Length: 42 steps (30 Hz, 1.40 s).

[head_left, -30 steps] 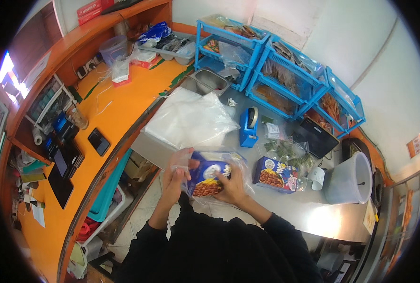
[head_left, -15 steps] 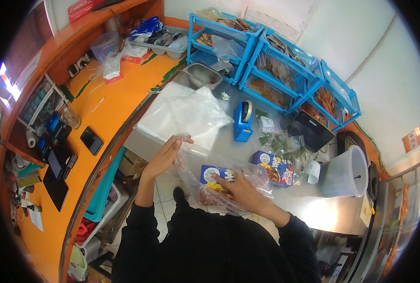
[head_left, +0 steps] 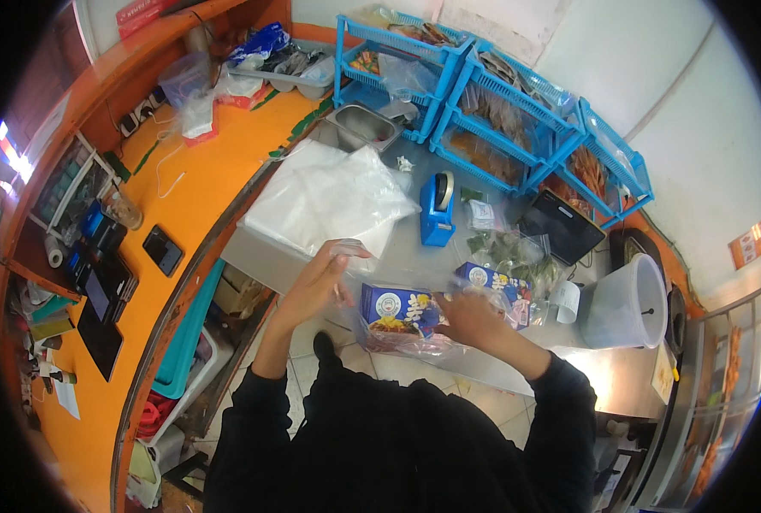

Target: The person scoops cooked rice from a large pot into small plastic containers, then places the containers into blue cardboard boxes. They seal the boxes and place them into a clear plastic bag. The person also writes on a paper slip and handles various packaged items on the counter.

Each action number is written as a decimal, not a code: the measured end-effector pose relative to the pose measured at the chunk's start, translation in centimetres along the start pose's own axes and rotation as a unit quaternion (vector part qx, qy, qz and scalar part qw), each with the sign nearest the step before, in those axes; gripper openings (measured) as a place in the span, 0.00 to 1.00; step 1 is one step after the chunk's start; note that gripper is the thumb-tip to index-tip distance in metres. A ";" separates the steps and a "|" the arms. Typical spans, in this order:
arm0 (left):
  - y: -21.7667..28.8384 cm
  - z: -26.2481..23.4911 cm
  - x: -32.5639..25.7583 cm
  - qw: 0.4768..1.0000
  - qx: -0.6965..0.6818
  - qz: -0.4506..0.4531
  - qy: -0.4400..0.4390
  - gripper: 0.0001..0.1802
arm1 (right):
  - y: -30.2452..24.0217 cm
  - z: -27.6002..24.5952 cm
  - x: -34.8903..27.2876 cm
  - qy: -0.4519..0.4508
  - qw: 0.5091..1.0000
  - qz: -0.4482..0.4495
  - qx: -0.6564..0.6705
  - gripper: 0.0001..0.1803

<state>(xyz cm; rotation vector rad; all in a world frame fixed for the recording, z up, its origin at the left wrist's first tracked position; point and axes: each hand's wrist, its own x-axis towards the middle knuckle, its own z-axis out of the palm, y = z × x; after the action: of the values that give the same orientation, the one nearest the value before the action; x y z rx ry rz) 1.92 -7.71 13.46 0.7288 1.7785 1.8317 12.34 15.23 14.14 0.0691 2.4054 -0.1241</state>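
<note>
A clear plastic bag [head_left: 356,332] is spread round a blue printed box [head_left: 389,308] at the near edge of the metal counter. My left hand [head_left: 312,280] pinches the bag's upper left edge, thumb and fingers closed on the film. At the box's right end is my right hand [head_left: 474,320], its fingers curled against the box through or beside the film. Just behind that hand stands a second blue box [head_left: 517,301], partly covered by crinkled plastic. Beyond my left hand lies a stack of white, translucent plastic bags [head_left: 320,201].
A blue tape dispenser [head_left: 438,209] stands past the boxes, near a metal pan [head_left: 363,126]. Blue tiered baskets [head_left: 474,120] line the back. A dark tablet [head_left: 562,227] and a translucent bucket [head_left: 624,303] are at right. The orange counter [head_left: 213,184] at left holds a phone [head_left: 163,250].
My right hand has slid right, from the top of the bagged box to its right end. The box now stands more upright. My left hand still holds the bag edge, slightly farther right.
</note>
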 end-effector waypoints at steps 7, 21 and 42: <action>-0.9 1.8 1.0 1.000 -0.026 -0.001 0.012 0.22 | -1.8 6.8 6.9 0.287 0.923 -0.179 -0.184 0.47; -15.5 4.8 -0.9 0.874 -0.405 -0.208 -0.169 0.24 | 0.5 -0.3 2.1 0.198 0.936 -0.147 0.251 0.66; -12.1 -1.9 2.0 0.986 0.052 -0.011 0.156 0.16 | 0.2 0.5 3.2 0.291 0.911 -0.196 0.219 0.61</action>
<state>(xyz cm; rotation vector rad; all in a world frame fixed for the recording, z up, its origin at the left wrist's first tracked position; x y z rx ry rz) -1.12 -7.30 1.43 0.4763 2.0830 1.9327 10.33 15.45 11.60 -0.2016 2.9047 -0.9500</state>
